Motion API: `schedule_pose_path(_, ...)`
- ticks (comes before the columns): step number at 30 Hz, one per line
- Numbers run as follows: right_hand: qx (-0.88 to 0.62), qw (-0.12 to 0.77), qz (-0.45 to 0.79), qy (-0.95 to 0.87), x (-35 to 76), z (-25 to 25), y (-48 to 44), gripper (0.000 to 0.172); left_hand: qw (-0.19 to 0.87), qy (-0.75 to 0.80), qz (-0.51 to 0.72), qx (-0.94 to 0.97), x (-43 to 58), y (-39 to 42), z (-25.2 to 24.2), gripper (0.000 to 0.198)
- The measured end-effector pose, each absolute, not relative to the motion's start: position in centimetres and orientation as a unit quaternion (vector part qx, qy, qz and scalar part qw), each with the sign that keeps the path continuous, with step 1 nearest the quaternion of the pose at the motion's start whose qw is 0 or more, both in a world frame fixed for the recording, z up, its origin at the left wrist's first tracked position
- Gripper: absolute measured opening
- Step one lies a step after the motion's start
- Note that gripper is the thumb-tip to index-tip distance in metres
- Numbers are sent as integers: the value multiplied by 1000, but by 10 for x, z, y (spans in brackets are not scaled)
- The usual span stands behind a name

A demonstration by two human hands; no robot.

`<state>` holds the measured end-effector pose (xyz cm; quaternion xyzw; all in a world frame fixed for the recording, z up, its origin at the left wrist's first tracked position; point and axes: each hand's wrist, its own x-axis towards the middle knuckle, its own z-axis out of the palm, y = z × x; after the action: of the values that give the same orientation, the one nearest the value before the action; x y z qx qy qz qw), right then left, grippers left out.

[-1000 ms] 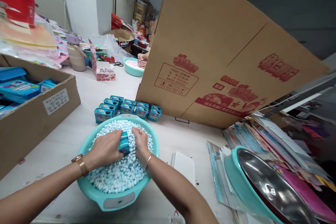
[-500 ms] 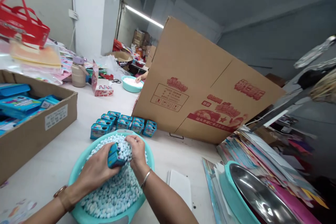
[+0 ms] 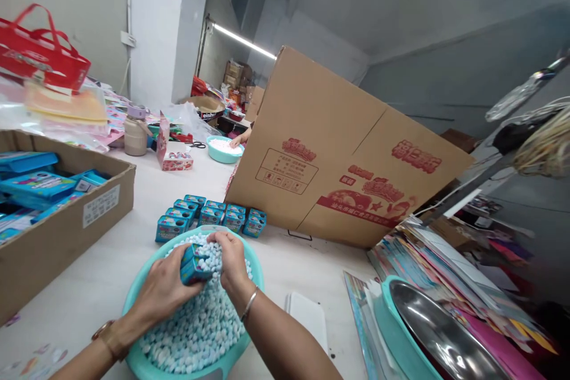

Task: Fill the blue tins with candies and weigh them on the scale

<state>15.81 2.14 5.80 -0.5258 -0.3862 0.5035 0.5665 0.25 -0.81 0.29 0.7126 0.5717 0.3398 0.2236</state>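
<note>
My left hand (image 3: 167,288) is wrapped round some small blue boxes (image 3: 192,267), held together and tilted over a turquoise basin (image 3: 133,303). Pale blue and white candies (image 3: 191,332), small as pebbles, fill most of the basin, and a heap of them lies against the boxes' right end. My right hand (image 3: 232,258) is curled at that end, its fingertips among the candies; the palm side is hidden. Just beyond the basin's far rim, several like blue boxes (image 3: 171,227) stand upright in short rows.
At left is a cardboard carton (image 3: 66,231) of flat blue packets. A large printed carton (image 3: 329,148) leans behind the boxes. On the right are a white lid-like piece (image 3: 307,317), a steel bowl (image 3: 439,320) and stacked printed sheets. Another person's hand (image 3: 236,141) reaches into a far basin (image 3: 222,154).
The view has shifted slightly, so the surroundings sit a little lower. Both hands stay at the blue boxes; the heap of candies at their end looks lower and more spread.
</note>
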Motion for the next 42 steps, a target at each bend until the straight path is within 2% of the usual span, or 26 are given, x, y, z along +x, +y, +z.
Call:
schedule_pose_path(11, -516, 565, 513, -388, 164, 63, 15, 19, 233, 566, 328, 719, -1, -14, 3, 76)
schedule_pose_path(17, -508, 564, 536, -370, 155, 67, 6, 19, 227, 527, 343, 744, -2, -16, 11, 70)
schedule_pose_path(22, -484, 505, 580, -418, 166, 68, 0, 43, 242, 535, 338, 736, -13, -28, 19, 75)
schedule_pose_path(24, -482, 478, 559, -476, 177, 64, 12, 50, 233, 560, 287, 741, -22, -34, 31, 73)
schedule_pose_path(26, -487, 467, 502, -541, 183, 57, 33, 45, 210, 589, 189, 758, -29, -39, 48, 66)
schedule_pose_path(28, -472, 449, 454, -608, 182, 47, 57, 32, 182, 600, 81, 775, -30, -39, 65, 58)
schedule_pose_path(31, -432, 381, 434, -693, 173, 29, 81, 17, 155, 593, -15, 790, -19, -32, 77, 50)
schedule_pose_path(34, -458, 355, 487, -653, 173, 13, 83, 11, 159, 584, -38, 795, -4, -16, 73, 48)
schedule_pose_path(37, -505, 371, 550, -551, 183, 1, 67, 19, 175, 580, -35, 795, 6, -4, 64, 47)
schedule_pose_path(42, -551, 455, 565, -413, 186, -2, 40, 28, 181, 588, 28, 788, 10, -15, 49, 51)
